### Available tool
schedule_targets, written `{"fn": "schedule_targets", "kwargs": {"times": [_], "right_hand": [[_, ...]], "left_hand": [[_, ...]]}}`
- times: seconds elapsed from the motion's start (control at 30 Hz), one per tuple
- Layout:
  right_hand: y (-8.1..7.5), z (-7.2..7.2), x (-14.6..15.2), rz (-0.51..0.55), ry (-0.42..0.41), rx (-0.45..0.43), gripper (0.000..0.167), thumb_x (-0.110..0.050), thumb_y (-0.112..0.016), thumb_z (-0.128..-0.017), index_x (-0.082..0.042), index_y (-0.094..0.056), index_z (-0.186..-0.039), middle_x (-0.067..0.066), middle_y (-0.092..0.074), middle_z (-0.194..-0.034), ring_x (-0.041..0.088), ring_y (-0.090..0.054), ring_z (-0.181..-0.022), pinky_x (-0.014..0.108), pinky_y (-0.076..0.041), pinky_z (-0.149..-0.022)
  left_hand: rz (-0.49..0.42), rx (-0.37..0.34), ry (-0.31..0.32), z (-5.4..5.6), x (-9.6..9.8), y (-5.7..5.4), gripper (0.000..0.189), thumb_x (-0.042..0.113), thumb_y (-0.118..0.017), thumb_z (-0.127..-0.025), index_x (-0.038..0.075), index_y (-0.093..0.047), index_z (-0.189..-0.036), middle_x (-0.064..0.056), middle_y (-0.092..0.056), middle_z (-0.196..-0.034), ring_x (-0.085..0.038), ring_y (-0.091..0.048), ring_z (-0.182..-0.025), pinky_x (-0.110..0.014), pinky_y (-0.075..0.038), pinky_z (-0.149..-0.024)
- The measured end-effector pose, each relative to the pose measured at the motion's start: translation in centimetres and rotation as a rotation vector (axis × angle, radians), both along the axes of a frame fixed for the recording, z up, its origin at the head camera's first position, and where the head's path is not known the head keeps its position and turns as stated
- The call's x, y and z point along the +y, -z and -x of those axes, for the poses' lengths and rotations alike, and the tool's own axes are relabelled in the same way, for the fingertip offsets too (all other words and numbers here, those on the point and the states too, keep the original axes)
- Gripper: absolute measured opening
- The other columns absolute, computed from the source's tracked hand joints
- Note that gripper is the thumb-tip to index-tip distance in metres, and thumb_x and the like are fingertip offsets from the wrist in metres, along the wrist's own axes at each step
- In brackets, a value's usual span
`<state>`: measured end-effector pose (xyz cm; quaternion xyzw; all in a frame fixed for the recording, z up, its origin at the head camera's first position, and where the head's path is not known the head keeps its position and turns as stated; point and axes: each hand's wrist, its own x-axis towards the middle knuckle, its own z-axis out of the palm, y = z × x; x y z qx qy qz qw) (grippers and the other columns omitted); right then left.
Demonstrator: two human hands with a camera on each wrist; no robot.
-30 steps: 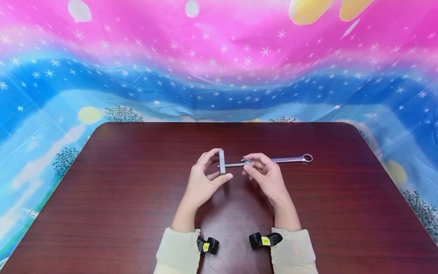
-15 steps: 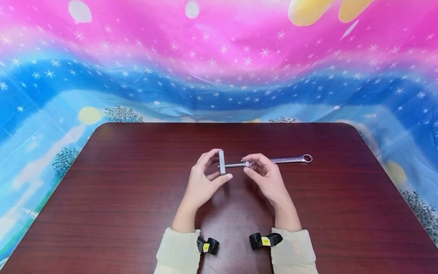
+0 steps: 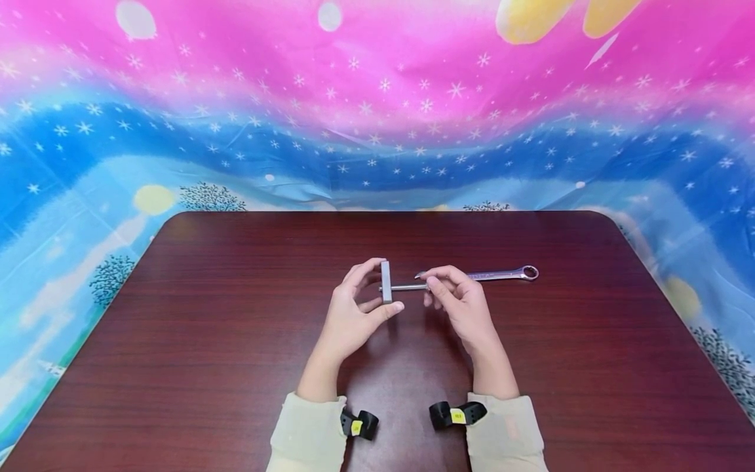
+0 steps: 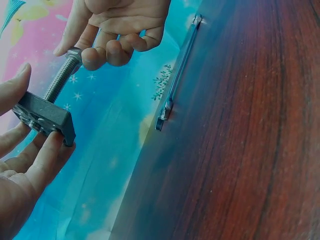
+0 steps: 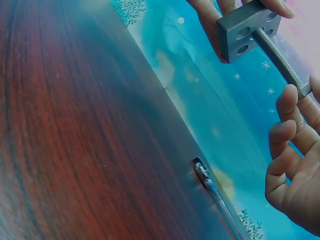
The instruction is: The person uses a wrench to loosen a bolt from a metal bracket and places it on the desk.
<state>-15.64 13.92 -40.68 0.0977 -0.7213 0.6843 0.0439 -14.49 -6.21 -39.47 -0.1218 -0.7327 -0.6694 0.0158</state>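
My left hand (image 3: 356, 318) grips a grey metal block (image 3: 386, 282) by its edges, thumb on the near side and fingers on the far side. Several holes show in the block's face (image 5: 243, 33) in the right wrist view. A long threaded bolt (image 4: 61, 77) runs through the block, its tip just showing on the far face. With thumb and forefinger, my right hand (image 3: 463, 308) pinches the bolt's hex head (image 5: 303, 90); its other fingers are loosely curled. Block and bolt are held above the table, the bolt roughly level.
A combination wrench (image 3: 501, 275) lies on the dark wooden table (image 3: 236, 341) behind my right hand, its ring end to the right and its open end partly hidden by the fingers. A printed cloth (image 3: 377, 131) hangs behind the table's far edge.
My right thumb and fingers have shifted on the bolt head, parting from it half a second ago and now pinching it again. The block has moved very slightly right.
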Motion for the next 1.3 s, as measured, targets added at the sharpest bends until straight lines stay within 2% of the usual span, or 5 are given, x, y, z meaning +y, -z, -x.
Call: {"fn": "schedule_targets", "kwargs": {"times": [0.27, 0.5, 0.7, 1.03, 1.3], "right_hand": [[-0.01, -0.22, 0.09, -0.07, -0.036, 0.059, 0.024, 0.0, -0.065, -0.093, 0.004, -0.063, -0.116, -0.015, -0.067, -0.099, 0.009, -0.056, -0.085, 0.019, -0.048, -0.068], [0.01, -0.2, 0.08, -0.049, -0.049, -0.015, 0.022, -0.009, -0.061, -0.098, 0.0, -0.063, -0.118, -0.003, -0.071, -0.08, 0.015, -0.061, -0.073, 0.028, -0.048, -0.061], [-0.05, -0.09, -0.23, 0.013, 0.001, -0.018, 0.025, -0.012, -0.057, -0.101, 0.011, -0.061, -0.111, -0.003, -0.062, -0.064, 0.012, -0.052, -0.058, 0.028, -0.04, -0.051], [0.08, -0.1, 0.22, -0.074, -0.031, 0.07, 0.024, 0.0, -0.065, -0.093, 0.004, -0.062, -0.117, -0.014, -0.067, -0.1, 0.009, -0.058, -0.084, 0.019, -0.051, -0.07], [-0.11, -0.16, 0.26, -0.032, -0.05, 0.003, 0.024, -0.006, -0.063, -0.096, 0.002, -0.061, -0.119, -0.006, -0.069, -0.079, 0.006, -0.061, -0.073, 0.025, -0.049, -0.063]], "left_hand": [[-0.002, 0.019, -0.031, 0.14, -0.26, 0.2, 0.065, 0.003, -0.082, -0.08, 0.017, -0.055, -0.137, -0.004, -0.055, -0.131, -0.023, -0.058, -0.125, -0.036, -0.057, -0.094], [-0.008, 0.008, -0.02, 0.07, -0.32, 0.09, 0.065, 0.003, -0.082, -0.08, 0.018, -0.054, -0.137, -0.004, -0.055, -0.13, -0.023, -0.057, -0.125, -0.036, -0.057, -0.094], [0.008, -0.005, -0.003, 0.07, -0.11, 0.04, 0.066, 0.005, -0.082, -0.08, 0.02, -0.054, -0.138, -0.003, -0.055, -0.132, -0.022, -0.057, -0.126, -0.038, -0.057, -0.095], [0.001, 0.015, -0.032, 0.07, -0.22, -0.1, 0.065, 0.003, -0.081, -0.08, 0.017, -0.054, -0.138, -0.005, -0.055, -0.131, -0.024, -0.057, -0.125, -0.036, -0.057, -0.094], [-0.015, 0.018, -0.018, 0.08, -0.1, -0.15, 0.066, 0.002, -0.081, -0.08, 0.015, -0.054, -0.138, -0.007, -0.054, -0.131, -0.025, -0.057, -0.126, -0.037, -0.057, -0.094]]}}
